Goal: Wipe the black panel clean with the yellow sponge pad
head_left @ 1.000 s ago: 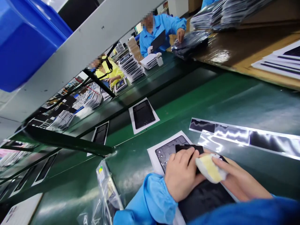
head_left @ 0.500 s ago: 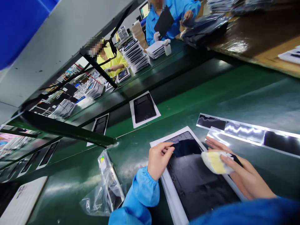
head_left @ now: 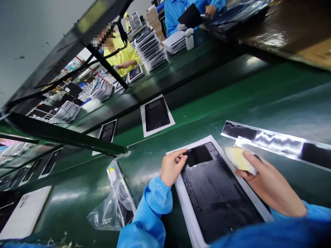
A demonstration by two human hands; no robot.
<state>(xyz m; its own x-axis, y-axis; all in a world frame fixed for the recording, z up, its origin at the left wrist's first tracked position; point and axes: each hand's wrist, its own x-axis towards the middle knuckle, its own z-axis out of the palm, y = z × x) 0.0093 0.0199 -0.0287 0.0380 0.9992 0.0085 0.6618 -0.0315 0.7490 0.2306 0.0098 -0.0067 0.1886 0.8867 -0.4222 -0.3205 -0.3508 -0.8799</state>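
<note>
A black tablet back cover (head_left: 217, 193) lies on a white sheet (head_left: 186, 213) on the green conveyor belt in front of me. My left hand (head_left: 172, 166) is curled, its fingertips pinching the cover's upper left edge beside a dark square patch (head_left: 198, 155). My right hand (head_left: 269, 182) holds a white and yellow pad (head_left: 239, 158) just off the cover's upper right corner, above the sheet's edge.
A long glossy strip (head_left: 276, 143) lies right of the cover. Two more covers on sheets (head_left: 156, 115) sit further along the belt. A clear plastic bag (head_left: 116, 203) lies at the left. Two people work at stacked trays (head_left: 150, 48) beyond.
My left hand moved off the cover's middle to its upper left edge. My right hand carried the pad up and right, off the cover. The view tilted downward.
</note>
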